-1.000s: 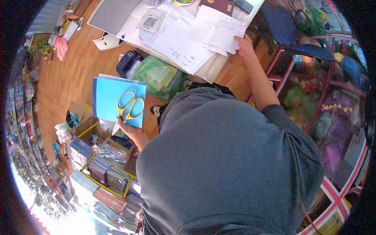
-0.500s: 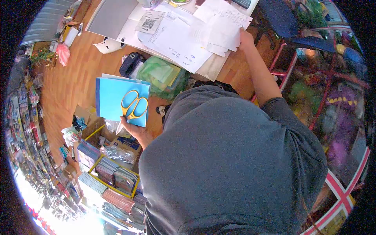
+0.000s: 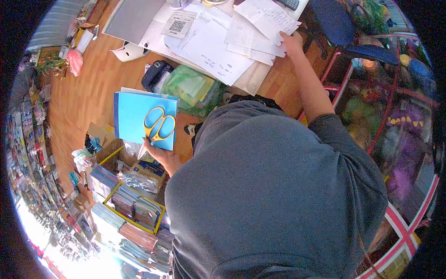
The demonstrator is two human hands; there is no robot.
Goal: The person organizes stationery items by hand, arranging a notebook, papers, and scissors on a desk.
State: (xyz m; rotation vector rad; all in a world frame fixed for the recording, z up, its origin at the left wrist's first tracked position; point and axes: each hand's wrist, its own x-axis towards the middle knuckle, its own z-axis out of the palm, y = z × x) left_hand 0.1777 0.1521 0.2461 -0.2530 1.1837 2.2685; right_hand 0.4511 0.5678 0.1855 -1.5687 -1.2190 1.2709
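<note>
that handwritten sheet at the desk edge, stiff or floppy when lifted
Probably floppy: the handwritten sheet looks like one thin paper, pinched at a corner by the right hand. Likely very light, and it may slide easily, since it lies loose on other papers covering the desk.

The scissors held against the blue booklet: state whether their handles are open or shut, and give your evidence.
Shut. The two yellow handle loops of the scissors lie side by side, touching, against the blue booklet in the left hand; the blades are hidden.

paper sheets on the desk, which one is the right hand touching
The handwritten sheet at the far right of the desk, under the right hand; the other papers lie untouched, left of it.
</note>
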